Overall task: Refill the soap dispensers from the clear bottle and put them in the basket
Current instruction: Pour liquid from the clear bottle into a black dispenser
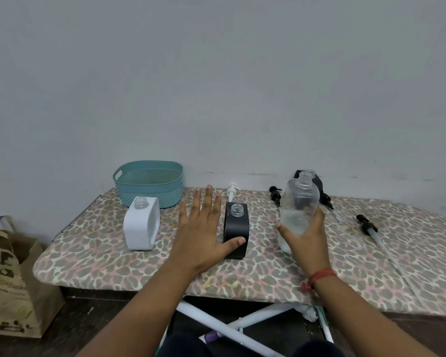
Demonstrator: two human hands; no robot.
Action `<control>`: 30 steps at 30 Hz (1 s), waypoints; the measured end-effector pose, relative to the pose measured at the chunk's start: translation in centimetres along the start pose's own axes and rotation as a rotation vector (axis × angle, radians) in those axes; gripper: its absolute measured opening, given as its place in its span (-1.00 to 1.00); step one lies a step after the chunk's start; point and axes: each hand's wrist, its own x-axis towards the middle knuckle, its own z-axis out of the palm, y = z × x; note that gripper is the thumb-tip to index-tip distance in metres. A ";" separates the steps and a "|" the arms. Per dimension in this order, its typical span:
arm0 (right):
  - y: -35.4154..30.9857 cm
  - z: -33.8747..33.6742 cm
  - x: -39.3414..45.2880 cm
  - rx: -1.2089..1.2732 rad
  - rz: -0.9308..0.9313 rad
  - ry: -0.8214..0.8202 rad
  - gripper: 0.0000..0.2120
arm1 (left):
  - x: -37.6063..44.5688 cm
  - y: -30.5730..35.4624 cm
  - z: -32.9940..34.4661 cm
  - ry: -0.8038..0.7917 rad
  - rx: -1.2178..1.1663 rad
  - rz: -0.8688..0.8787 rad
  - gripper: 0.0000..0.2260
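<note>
My right hand [307, 235] grips the clear bottle [299, 207], uncapped and upright, with a little clear liquid at its bottom. My left hand [204, 228] is spread flat with straight fingers, its thumb touching the front of a black dispenser [238, 228] whose neck is open. A white dispenser [141, 224], also without its pump, stands to the left. Another black dispenser [317, 182] shows partly behind the bottle. The teal basket [150, 186] sits at the back left with nothing seen inside.
A white pump [232, 191] lies behind the black dispenser. Black pumps [276, 194] [368, 228] lie on the leopard-print board [242, 276] to the right. A paper bag [13, 282] stands on the floor at left. White board legs cross below.
</note>
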 end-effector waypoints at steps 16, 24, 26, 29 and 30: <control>-0.8 -1.8 1.1 -0.501 -0.380 -0.165 -0.12 | 1.0 1.1 0.2 -0.024 0.013 -0.028 -0.07; -2.7 -2.7 1.8 -0.762 -0.602 -0.212 -0.08 | 1.2 1.8 -0.2 -0.022 0.018 -0.058 -0.05; -2.9 -2.7 2.0 -0.803 -0.623 -0.219 -0.08 | 1.3 1.9 -0.3 -0.022 0.026 -0.062 -0.04; -3.2 -2.9 2.4 -0.864 -0.643 -0.220 -0.07 | 1.4 1.8 -0.4 -0.030 0.038 -0.061 -0.05; -3.3 -2.9 2.5 -0.876 -0.647 -0.220 -0.07 | 1.4 1.8 -0.4 -0.034 0.042 -0.060 -0.06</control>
